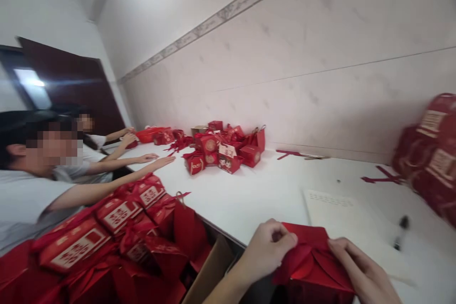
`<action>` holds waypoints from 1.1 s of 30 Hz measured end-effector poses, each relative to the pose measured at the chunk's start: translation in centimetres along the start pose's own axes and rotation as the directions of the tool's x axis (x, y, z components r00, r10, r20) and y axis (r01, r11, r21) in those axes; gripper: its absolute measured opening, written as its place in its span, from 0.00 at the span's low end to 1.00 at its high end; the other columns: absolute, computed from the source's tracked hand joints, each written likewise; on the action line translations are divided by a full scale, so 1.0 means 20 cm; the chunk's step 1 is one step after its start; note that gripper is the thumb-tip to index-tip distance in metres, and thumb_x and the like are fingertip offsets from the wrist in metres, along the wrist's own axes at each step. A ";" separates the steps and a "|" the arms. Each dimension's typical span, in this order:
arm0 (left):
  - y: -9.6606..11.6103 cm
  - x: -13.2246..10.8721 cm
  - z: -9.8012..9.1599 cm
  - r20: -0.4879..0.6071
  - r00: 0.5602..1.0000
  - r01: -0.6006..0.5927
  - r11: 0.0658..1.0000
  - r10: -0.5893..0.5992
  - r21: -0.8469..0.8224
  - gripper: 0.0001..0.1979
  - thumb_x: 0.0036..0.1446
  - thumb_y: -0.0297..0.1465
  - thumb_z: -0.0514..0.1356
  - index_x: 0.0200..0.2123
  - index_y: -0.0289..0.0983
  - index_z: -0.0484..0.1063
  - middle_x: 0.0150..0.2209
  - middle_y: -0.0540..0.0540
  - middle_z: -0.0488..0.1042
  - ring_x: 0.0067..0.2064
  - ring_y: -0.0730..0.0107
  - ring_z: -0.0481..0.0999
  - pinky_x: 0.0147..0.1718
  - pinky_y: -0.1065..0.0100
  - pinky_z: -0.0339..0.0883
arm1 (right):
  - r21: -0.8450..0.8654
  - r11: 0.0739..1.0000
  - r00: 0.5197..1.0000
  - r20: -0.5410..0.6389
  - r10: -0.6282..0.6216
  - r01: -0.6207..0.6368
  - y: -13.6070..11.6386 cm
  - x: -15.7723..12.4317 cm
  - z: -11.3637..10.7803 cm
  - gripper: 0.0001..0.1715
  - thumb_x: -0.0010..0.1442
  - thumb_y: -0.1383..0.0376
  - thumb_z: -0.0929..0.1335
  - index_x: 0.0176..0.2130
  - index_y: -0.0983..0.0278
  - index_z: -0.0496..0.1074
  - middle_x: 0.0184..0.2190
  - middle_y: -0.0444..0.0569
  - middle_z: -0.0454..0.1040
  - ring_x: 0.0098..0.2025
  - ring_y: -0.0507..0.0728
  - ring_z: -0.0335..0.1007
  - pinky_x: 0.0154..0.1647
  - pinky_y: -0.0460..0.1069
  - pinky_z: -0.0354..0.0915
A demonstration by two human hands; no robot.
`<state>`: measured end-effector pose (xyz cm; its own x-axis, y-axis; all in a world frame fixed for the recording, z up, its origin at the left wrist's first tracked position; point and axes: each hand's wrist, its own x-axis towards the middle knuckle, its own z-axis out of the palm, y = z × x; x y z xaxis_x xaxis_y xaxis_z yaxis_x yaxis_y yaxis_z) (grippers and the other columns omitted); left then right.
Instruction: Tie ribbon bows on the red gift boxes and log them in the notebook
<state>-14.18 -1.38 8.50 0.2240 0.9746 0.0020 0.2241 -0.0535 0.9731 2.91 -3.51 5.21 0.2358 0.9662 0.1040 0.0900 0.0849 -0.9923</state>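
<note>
A red gift box (322, 280) with overlapping top flaps and a dark red ribbon (294, 256) is between my hands at the near edge of the table. My left hand (265, 249) is closed at the box's left side, thumb and fingers pinched at the ribbon and the red edge. On the opposite side, my right hand (361, 266) grips the box's right edge, thumb side against the top corner. The underside of the box lies outside the picture. Just beyond it on the table is a sheet of paper (331, 209) with faint writing.
A carton (210, 266) packed with red gift boxes (119, 213) stands at the left. More red boxes (230, 156) are heaped near the wall. A black pen (401, 232), ribbon strips (383, 175) and red bags (431, 152) lie right. Two people sit left, arms on the table.
</note>
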 end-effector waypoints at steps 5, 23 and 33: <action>0.02 0.01 -0.04 0.091 0.996 -0.025 1.000 0.023 0.017 0.13 0.53 0.40 0.54 0.22 0.37 0.59 0.22 0.55 0.57 0.21 0.78 0.57 0.20 0.72 0.53 | 0.152 0.987 0.996 0.074 0.049 -0.060 -0.01 0.01 0.03 0.26 0.48 0.44 0.68 0.22 0.63 0.64 0.22 0.44 0.65 0.25 0.53 0.60 0.23 0.45 0.58; -0.02 0.07 -0.04 0.124 0.952 -0.301 0.925 0.279 0.233 0.13 0.58 0.37 0.50 0.23 0.37 0.59 0.27 0.52 0.59 0.28 0.75 0.60 0.29 0.72 0.58 | 0.570 0.804 0.981 0.177 0.076 -0.166 -0.05 0.01 0.03 0.20 0.47 0.55 0.73 0.22 0.64 0.62 0.21 0.39 0.61 0.23 0.48 0.52 0.25 0.44 0.50; 0.01 0.08 -0.05 0.104 0.986 -0.145 0.974 0.128 0.176 0.16 0.55 0.41 0.53 0.22 0.38 0.58 0.22 0.55 0.58 0.25 0.76 0.60 0.26 0.72 0.55 | 0.112 0.989 0.995 -0.007 0.102 -0.101 -0.04 -0.01 -0.07 0.22 0.51 0.46 0.67 0.29 0.63 0.65 0.25 0.42 0.65 0.28 0.52 0.60 0.30 0.47 0.58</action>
<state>-14.65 0.39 8.99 0.3483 0.9318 0.1023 0.3524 -0.2313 0.9068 4.23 -4.12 6.12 0.2508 0.9680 0.0024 -0.0430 0.0136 -0.9990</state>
